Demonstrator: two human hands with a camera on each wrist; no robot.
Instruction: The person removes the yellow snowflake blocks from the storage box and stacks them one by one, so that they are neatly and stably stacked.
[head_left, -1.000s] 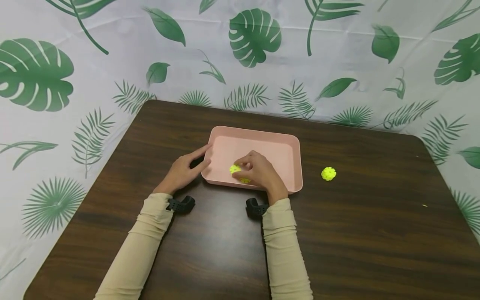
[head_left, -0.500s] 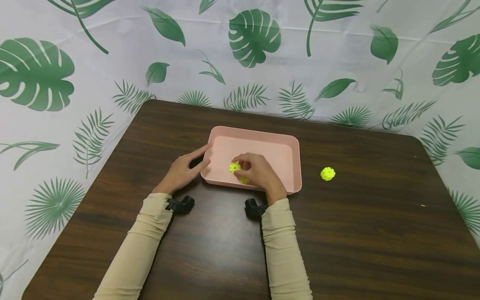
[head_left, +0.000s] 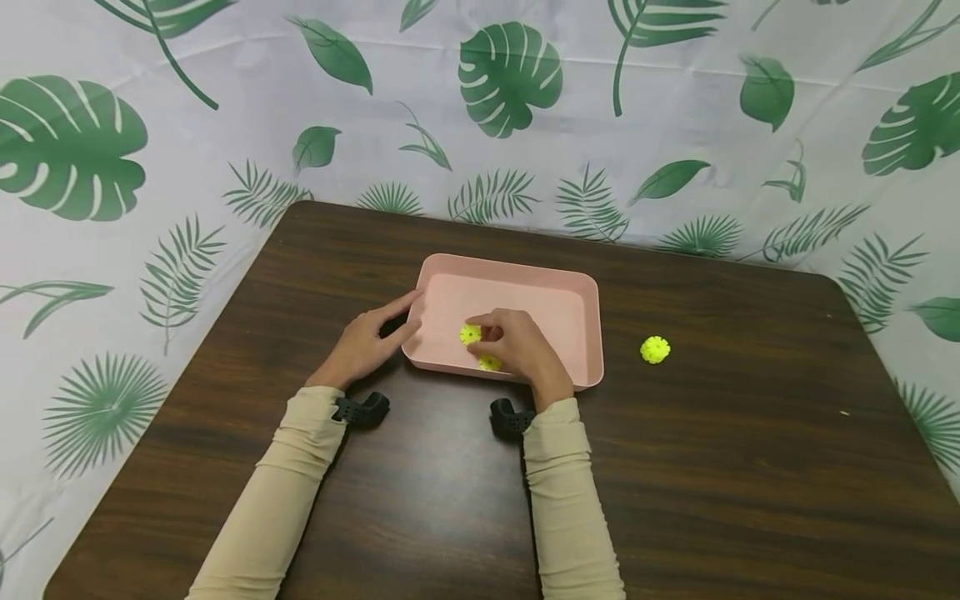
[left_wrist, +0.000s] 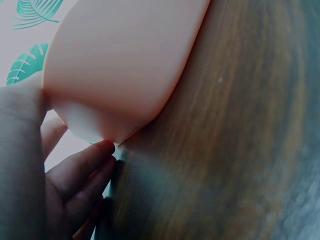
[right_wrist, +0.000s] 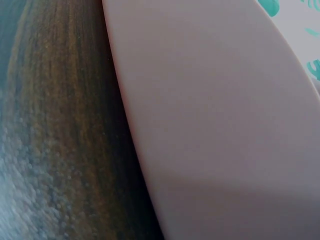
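A shallow pink tray (head_left: 551, 304) lies on the dark wooden table. My left hand (head_left: 363, 343) touches its left end with fingers extended; in the left wrist view the fingertips (left_wrist: 106, 146) meet the tray's outer wall (left_wrist: 120, 70). Inside the tray, my right hand (head_left: 525, 343) pinches a bright yellow flower-shaped piece (head_left: 470, 335), with index finger and thumb at its edges. Another yellow flower-shaped piece (head_left: 490, 363) shows just below that thumb, near the front wall. In the right wrist view the tray's side (right_wrist: 215, 115) hides the right hand's fingers.
To the right of the tray, a rounded yellow flower-like piece (head_left: 655, 350) sits on the table (head_left: 750, 467). A tiny pale speck (head_left: 844, 413) lies farther right. A white cloth with green leaf prints (head_left: 660, 92) hangs behind the table.
The right hand's fingers have shifted slightly, and the pinched yellow piece shows more of its face than a second ago. Left hand and tray stay put.
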